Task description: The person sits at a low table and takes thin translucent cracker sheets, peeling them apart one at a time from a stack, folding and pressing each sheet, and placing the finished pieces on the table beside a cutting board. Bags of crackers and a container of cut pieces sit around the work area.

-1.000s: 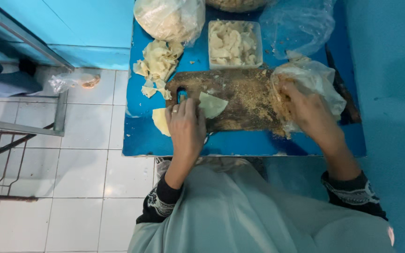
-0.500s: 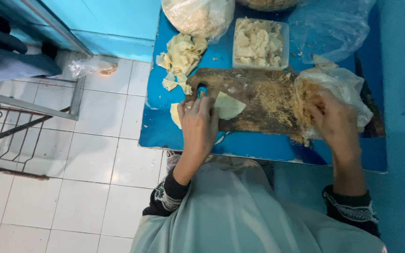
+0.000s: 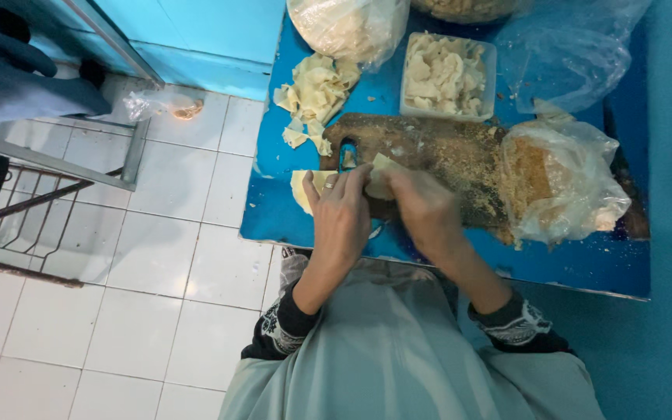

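On the blue desk [image 3: 585, 264], over a dark wooden cutting board [image 3: 445, 155], the left hand [image 3: 341, 214] and right hand [image 3: 421, 206] are closing together around a pale folded dough wrapper [image 3: 381, 167]. A stack of round wrappers [image 3: 305, 187] is lying just left. A clear plastic bag of brown crumbs [image 3: 561, 183] is crowding the board's right end; a tub of filled pieces [image 3: 445, 74] is sitting behind.

A clear tub [image 3: 446, 74] of pale dough pieces stands just behind the dark wooden board [image 3: 437, 155] on the blue table [image 3: 585, 264]. Left of the tub lies a loose heap of pale scraps [image 3: 314, 97]. Right of the board sits a plastic bag of brown crumbs [image 3: 561, 183].
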